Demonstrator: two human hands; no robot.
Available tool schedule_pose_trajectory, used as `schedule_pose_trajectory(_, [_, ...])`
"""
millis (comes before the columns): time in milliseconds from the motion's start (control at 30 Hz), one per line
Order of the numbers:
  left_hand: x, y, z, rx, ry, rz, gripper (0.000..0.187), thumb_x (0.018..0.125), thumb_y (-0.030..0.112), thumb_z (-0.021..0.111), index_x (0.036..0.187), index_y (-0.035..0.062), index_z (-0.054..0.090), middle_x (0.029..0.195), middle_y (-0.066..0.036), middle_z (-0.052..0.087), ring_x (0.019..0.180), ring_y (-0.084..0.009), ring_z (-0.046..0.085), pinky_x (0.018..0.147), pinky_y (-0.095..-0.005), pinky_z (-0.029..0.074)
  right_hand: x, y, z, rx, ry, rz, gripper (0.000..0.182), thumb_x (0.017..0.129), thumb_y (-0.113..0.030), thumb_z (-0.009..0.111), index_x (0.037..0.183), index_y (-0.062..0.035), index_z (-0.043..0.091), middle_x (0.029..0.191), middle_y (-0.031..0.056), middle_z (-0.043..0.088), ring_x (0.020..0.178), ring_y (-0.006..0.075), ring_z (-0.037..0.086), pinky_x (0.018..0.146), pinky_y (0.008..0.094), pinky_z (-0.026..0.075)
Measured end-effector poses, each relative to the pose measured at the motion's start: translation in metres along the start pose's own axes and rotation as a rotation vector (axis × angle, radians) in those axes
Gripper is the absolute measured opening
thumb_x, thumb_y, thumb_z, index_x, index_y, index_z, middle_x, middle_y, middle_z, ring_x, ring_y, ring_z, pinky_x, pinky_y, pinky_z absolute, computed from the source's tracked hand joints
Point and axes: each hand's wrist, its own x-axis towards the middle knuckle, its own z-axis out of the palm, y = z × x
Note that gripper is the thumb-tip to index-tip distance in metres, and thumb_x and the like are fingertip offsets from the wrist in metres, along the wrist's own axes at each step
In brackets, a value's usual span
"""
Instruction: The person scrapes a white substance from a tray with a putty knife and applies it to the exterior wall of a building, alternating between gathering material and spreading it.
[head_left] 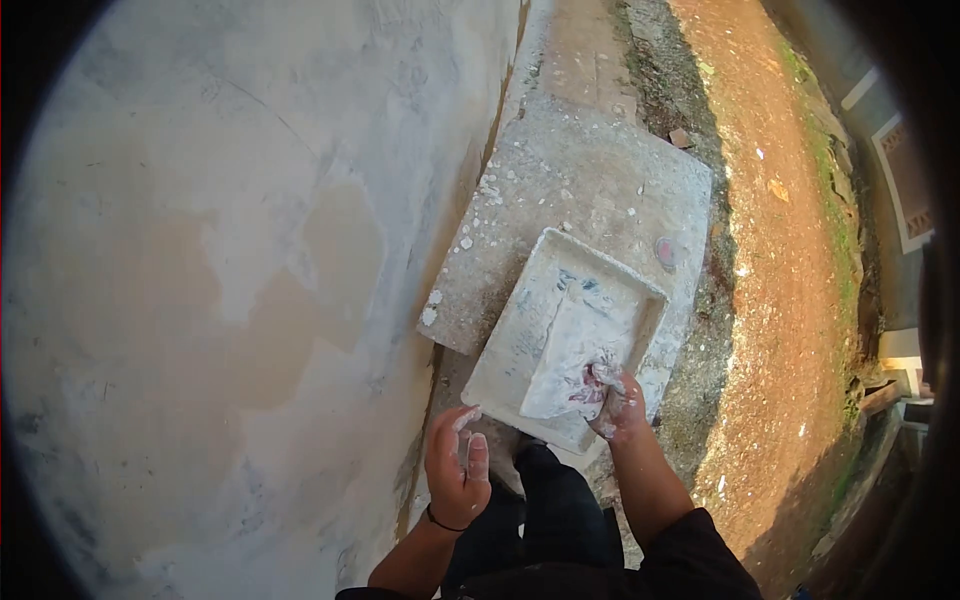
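My right hand [622,405], smeared with white paste, closes on the reddish part of a paste-coated flat tool [560,365]. The flat tool lies within a shallow off-white tray [505,350], near its lower right corner. White paste covers much of the tray's inside, with a few dark streaks toward the far end. Off the tray's lower left corner, my left hand [460,465] is raised with thumb and finger apart, holding nothing. White residue marks its fingertips, and a dark band circles the wrist.
The tray rests on a paste-spattered board [580,170]. Close on the left rises a wall [200,300] with white and tan patches. A small round pinkish thing [666,252] lies on the board. To the right run rough ground [715,290] and a sunlit dirt path [770,300].
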Motion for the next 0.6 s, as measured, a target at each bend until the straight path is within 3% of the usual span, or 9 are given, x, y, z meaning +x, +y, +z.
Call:
schedule_pose_trajectory(33, [-0.002,0.011,-0.013,-0.027,0.001,0.008,0.029,0.092,0.018,0.044,0.107,-0.0049,0.051,0.104,-0.015,0.053,0.089,-0.0207,0.053,0.078,-0.0296,0.042,-0.009,0.003,0.015,0.009,-0.038,-0.011,0.013,0.079,-0.013,0.059,0.088,-0.0046,0.056,0.069,0.0028,0.051,0.065,0.0182,0.056,0.059,0.038,0.057])
schedule_pose_trajectory(167, [-0.022,0.052,-0.065,0.021,0.091,0.206,0.031,0.092,0.02,0.044,0.109,-0.0055,0.051,0.106,-0.016,0.054,0.088,-0.0202,0.054,0.076,-0.0292,0.043,-0.064,0.017,0.072,-0.048,-0.189,-0.015,0.011,0.079,-0.014,0.059,0.086,-0.0064,0.056,0.068,0.0028,0.05,0.066,0.0192,0.057,0.061,0.04,0.057])
schedule_pose_trajectory(267, [-0.072,0.075,-0.11,-0.058,0.135,0.231,0.031,0.092,0.019,0.044,0.109,-0.0052,0.051,0.104,-0.016,0.055,0.088,-0.0204,0.054,0.076,-0.0294,0.043,-0.113,0.048,0.097,-0.075,-0.329,0.036,0.012,0.079,-0.015,0.058,0.087,-0.0063,0.056,0.069,0.0034,0.052,0.069,0.0198,0.058,0.062,0.0405,0.057])
schedule_pose_trajectory(300, [-0.1,0.078,-0.129,-0.092,0.13,0.19,0.029,0.087,0.012,0.05,0.113,-0.0025,0.051,0.106,-0.017,0.054,0.093,-0.0274,0.055,0.078,-0.0327,0.044,-0.125,0.065,0.094,-0.095,-0.376,0.068,0.02,0.079,-0.018,0.06,0.093,-0.005,0.056,0.078,0.0068,0.059,0.072,0.0218,0.061,0.067,0.042,0.056])
schedule_pose_trajectory(433, [-0.23,0.099,-0.208,-0.047,0.251,0.058,0.027,0.089,0.012,0.049,0.112,-0.0015,0.052,0.099,-0.016,0.058,0.088,-0.0255,0.058,0.078,-0.0318,0.045,-0.197,0.15,0.112,-0.142,-0.354,0.235,0.025,0.081,-0.018,0.056,0.101,-0.0034,0.056,0.084,0.0062,0.059,0.078,0.0202,0.06,0.068,0.0422,0.055])
schedule_pose_trajectory(600, [-0.381,0.13,-0.281,0.033,0.584,-0.056,0.025,0.09,0.014,0.048,0.11,-0.0009,0.053,0.094,-0.016,0.06,0.085,-0.0243,0.061,0.076,-0.0306,0.046,-0.306,0.236,0.163,-0.284,-0.58,0.493,0.018,0.079,-0.012,0.057,0.095,-0.0046,0.058,0.079,0.0057,0.059,0.072,0.0204,0.062,0.065,0.0373,0.056])
